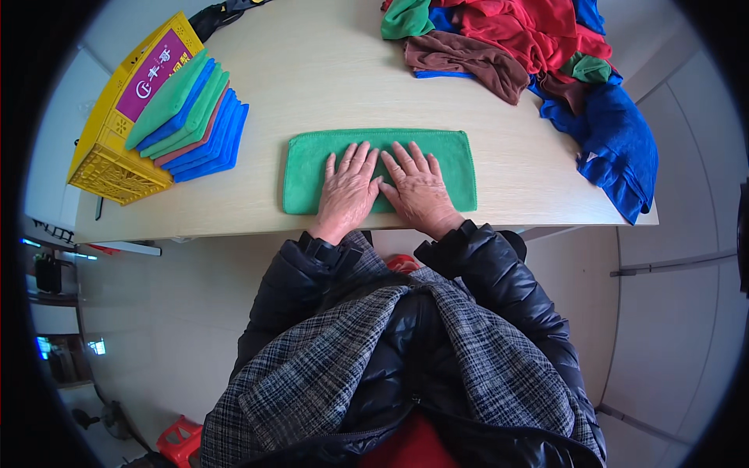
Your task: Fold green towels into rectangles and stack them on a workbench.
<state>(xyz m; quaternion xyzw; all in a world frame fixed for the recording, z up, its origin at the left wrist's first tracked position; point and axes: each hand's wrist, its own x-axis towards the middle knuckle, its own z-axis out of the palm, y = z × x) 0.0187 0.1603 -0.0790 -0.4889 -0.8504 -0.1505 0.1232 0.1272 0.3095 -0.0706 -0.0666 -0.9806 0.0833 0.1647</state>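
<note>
A green towel [304, 168], folded into a long rectangle, lies flat near the front edge of the table. My left hand [349, 187] rests on its middle, palm down with fingers stretched out. Beside it, my right hand [420, 187] presses flat on the same towel, fingers spread a little. The two thumbs come close together near the towel's centre. Neither hand grips anything.
At the left stands a yellow plastic basket [109, 160] with a purple panel. Folded green, blue and brown towels [195, 125] lean stacked against it. A loose heap of red, brown, green and blue towels [530, 39] covers the far right, one blue towel [624, 148] reaching the right edge.
</note>
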